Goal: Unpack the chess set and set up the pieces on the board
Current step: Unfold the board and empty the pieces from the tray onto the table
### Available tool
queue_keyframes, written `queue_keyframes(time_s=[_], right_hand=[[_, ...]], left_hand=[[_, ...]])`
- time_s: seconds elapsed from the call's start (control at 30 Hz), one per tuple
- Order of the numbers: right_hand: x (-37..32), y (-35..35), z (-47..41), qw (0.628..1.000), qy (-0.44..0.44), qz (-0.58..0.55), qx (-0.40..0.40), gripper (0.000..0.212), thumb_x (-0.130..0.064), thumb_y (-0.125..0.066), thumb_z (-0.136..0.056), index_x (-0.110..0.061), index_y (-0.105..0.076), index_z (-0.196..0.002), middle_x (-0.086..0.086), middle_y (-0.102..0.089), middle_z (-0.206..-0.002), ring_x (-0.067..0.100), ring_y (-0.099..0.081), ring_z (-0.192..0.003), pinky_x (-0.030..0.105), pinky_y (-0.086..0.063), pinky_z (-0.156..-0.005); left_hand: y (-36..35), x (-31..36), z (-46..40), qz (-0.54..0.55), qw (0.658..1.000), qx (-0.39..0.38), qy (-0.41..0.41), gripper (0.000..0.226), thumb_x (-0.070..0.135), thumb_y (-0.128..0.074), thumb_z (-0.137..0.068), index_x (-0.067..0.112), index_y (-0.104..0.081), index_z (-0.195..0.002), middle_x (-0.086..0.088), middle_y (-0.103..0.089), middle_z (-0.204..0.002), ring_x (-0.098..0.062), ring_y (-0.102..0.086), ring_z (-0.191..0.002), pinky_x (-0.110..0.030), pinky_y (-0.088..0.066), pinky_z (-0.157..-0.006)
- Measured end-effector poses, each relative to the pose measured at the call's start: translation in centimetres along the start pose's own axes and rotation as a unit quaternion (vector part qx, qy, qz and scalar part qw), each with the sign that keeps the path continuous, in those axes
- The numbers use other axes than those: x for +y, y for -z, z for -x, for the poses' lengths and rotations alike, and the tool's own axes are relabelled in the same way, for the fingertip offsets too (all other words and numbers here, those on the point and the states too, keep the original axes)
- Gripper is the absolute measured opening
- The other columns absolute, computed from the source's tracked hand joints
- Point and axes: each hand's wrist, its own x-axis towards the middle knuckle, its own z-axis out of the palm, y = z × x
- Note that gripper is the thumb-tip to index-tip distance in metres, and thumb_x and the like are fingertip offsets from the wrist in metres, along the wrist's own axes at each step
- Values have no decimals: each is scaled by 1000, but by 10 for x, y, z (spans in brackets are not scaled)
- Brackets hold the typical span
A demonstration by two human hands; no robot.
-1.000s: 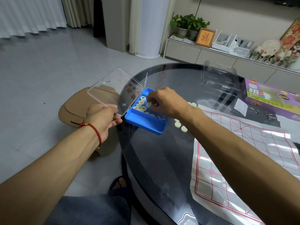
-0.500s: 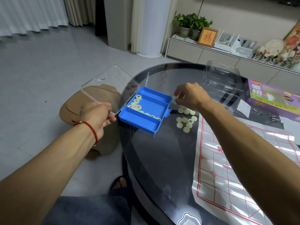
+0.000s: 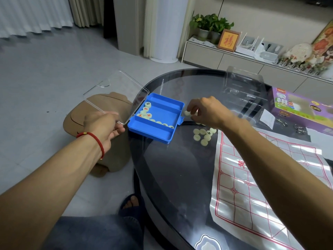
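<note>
A blue plastic case (image 3: 163,112) sits at the left edge of the dark glass table (image 3: 173,170), its clear lid (image 3: 115,91) swung open over the floor. My left hand (image 3: 104,126) grips the lid's front edge. Several pale round chess pieces (image 3: 146,112) lie along the case's left and near sides. My right hand (image 3: 207,110) hovers just right of the case and pinches one pale piece (image 3: 187,113) between its fingertips. A small heap of pieces (image 3: 203,135) rests on the glass under that hand. The white board sheet with red lines (image 3: 266,186) lies flat to the right.
A purple game box (image 3: 295,105) and a clear plastic insert (image 3: 243,87) stand at the table's far right, with small metal puzzles (image 3: 299,128) beside them. A brown stool (image 3: 100,109) stands on the floor left of the table. My foot (image 3: 132,203) shows below the rim.
My right hand left the blue case with pieces, reached the heap on the glass, and now sits lower beside the case's right edge with one piece pinched. My left hand kept the lid.
</note>
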Motion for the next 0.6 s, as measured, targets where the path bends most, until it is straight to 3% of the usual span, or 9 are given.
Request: queue_keyframes(time_s=[0.1,0.23,0.43,0.5,0.6], right_hand=[[-4,0,5,999,12,43,15,24,-20,-71,-87,-20,-68,-111,0,-68,-105,17,-60,-81,34,-56,-72],[-35,8,1,997,40,-37,62,18,-14,-67,-86,-19,-72,-102,-1,-68,-99,20,-65,-82,36,-54,-74],[-101,-8,-22,991,120,-65,-10,36,-9,-50,-98,-20,-67,-128,5,-65,-124,23,-58,-111,38,-47,-91],[-108,-16,-25,990,126,-67,-18,37,-11,-44,-101,-21,-66,-129,4,-63,-128,23,-56,-117,34,-44,-96],[-106,-23,-21,989,130,-70,-9,34,-15,-44,-102,-20,-69,-125,5,-66,-125,26,-57,-117,41,-45,-99]], left_hand=[[0,-1,1,-2,1000,1,-3,14,1,-52,-95,10,-62,-99,-9,-57,-77,-14,-56,-62,-27,-53,-57],[-1,-1,2,-6,1000,6,-4,15,3,-53,-96,13,-63,-92,-9,-59,-79,-14,-57,-63,-26,-54,-57],[-2,-2,4,-7,1000,3,-6,16,2,-52,-94,12,-64,-91,-10,-58,-76,-14,-56,-60,-24,-54,-48],[-1,-2,5,-4,1000,1,-10,16,1,-52,-94,11,-64,-91,-10,-57,-75,-14,-56,-59,-25,-54,-49],[-1,-2,6,-5,1000,1,-12,17,0,-53,-94,12,-63,-87,-11,-58,-76,-15,-57,-61,-26,-55,-53]])
